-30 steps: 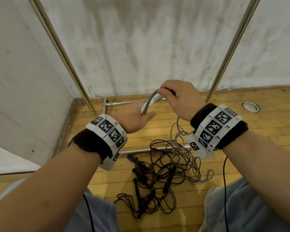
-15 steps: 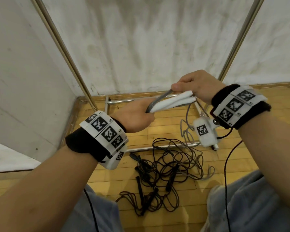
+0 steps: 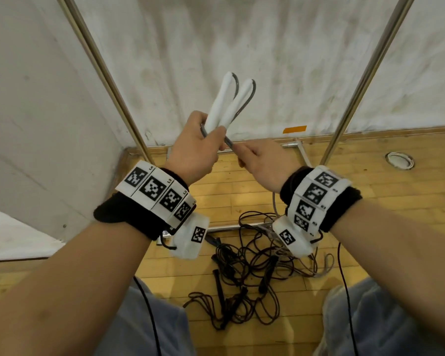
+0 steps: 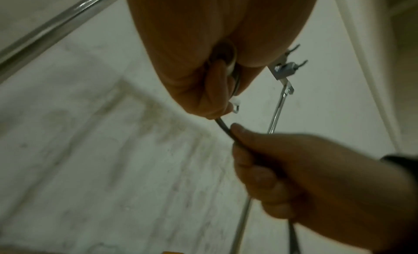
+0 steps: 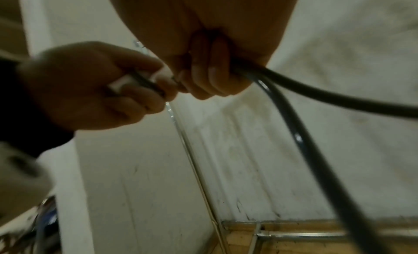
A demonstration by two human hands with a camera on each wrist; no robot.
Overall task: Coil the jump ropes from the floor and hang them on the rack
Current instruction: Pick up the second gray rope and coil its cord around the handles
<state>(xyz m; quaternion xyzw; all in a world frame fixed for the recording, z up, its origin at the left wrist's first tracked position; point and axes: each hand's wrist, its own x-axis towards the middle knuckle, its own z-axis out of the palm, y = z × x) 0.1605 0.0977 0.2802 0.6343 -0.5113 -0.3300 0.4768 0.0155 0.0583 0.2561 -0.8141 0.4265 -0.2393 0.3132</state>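
The left hand (image 3: 190, 150) is closed around two white handles (image 3: 226, 104) that point up toward the far wall. Just right of it, the right hand (image 3: 265, 163) grips the grey rope (image 4: 228, 132) running from them. More jump ropes (image 3: 247, 265) lie tangled on the wooden floor (image 3: 370, 201) below, near the rack (image 3: 365, 73).

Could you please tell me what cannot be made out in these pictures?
- Rack top: cut off by the head view's upper edge; only the poles show.
- Number of dark ropes on the floor: tangled, partly behind the wrist cameras.
- Left hand grip on the white handles: fingers hidden in the head view, blurred in the wrist views.
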